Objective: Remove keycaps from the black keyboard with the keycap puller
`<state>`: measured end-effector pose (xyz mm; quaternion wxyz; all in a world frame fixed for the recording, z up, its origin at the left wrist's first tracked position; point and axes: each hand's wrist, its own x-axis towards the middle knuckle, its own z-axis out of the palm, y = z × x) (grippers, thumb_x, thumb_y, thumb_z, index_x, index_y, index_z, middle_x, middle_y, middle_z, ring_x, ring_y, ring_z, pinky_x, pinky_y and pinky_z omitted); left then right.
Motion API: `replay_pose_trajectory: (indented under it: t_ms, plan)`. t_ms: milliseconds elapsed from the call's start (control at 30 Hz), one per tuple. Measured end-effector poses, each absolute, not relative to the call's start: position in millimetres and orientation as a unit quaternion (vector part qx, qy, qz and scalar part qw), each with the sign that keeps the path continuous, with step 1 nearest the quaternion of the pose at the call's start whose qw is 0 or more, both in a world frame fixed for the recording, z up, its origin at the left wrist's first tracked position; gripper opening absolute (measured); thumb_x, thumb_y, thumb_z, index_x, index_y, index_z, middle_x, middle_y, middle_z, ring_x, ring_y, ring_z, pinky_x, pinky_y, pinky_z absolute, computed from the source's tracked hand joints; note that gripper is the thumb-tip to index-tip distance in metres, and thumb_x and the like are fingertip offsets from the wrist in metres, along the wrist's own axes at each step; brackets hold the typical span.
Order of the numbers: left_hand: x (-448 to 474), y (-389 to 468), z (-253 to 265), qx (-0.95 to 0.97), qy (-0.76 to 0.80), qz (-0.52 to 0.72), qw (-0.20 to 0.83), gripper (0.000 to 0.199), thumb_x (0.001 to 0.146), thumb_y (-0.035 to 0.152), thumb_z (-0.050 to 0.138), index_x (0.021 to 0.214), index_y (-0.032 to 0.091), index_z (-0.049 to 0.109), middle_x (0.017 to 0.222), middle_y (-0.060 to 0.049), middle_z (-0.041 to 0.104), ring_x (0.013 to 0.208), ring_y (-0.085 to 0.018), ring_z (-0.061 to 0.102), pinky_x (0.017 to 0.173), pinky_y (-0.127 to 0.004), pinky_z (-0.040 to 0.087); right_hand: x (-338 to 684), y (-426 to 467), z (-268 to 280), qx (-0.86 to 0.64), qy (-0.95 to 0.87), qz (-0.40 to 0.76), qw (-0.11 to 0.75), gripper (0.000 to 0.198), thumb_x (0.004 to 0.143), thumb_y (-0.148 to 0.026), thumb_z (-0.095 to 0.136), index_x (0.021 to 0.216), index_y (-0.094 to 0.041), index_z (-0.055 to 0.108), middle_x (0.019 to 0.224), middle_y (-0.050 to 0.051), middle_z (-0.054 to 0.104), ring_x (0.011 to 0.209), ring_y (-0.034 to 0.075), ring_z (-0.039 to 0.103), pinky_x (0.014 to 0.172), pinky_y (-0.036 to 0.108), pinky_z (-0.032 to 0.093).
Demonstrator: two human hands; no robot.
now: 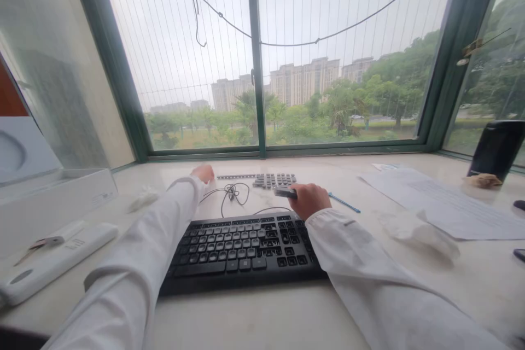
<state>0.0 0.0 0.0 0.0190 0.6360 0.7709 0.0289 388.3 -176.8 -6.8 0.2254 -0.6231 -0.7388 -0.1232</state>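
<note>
The right hand [308,199] is closed around a small dark tool [284,192], at 12 o'clock from the keyboard [241,249]. The left hand [203,173] rests on the sill at 11 o'clock, near the loose keycaps [274,179] and coiled cable [232,192]; whether its fingers are curled or apart cannot be told. Step in hand, as judged: keycap handling. The next move calls for careful alignment of the tool over one key
</note>
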Motion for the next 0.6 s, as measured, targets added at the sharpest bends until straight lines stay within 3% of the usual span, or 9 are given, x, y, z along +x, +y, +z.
replay_pose_trajectory:
  t_ms: [233, 600]
  plan:
    - [11, 0, 3, 0.631, 0.775, 0.027, 0.011, 0.021, 0.069, 0.028, 0.066, 0.088, 0.02, 0.073, 0.074, -0.007, 0.072, 0.073, -0.018, 0.066, 0.071, -0.025, 0.047, 388, -177, -7, -0.623, -0.739, -0.116, 0.228, 0.028, 0.081, -0.031, 0.044, 0.083, -0.026, 0.071, 0.077, 0.007, 0.069, 0.071, 0.022, 0.064, 0.062, 0.029, 0.039]
    - [17, 3, 3, 0.628, 0.777, 0.03, 0.017, 0.023, 0.072, 0.028, 0.065, 0.092, 0.022, 0.074, 0.074, -0.007, 0.072, 0.072, -0.018, 0.066, 0.071, -0.025, 0.046, 390, -176, -8, -0.617, -0.745, -0.117, 0.224, 0.027, 0.081, -0.03, 0.044, 0.082, -0.025, 0.071, 0.077, 0.007, 0.069, 0.07, 0.021, 0.063, 0.063, 0.029, 0.039]
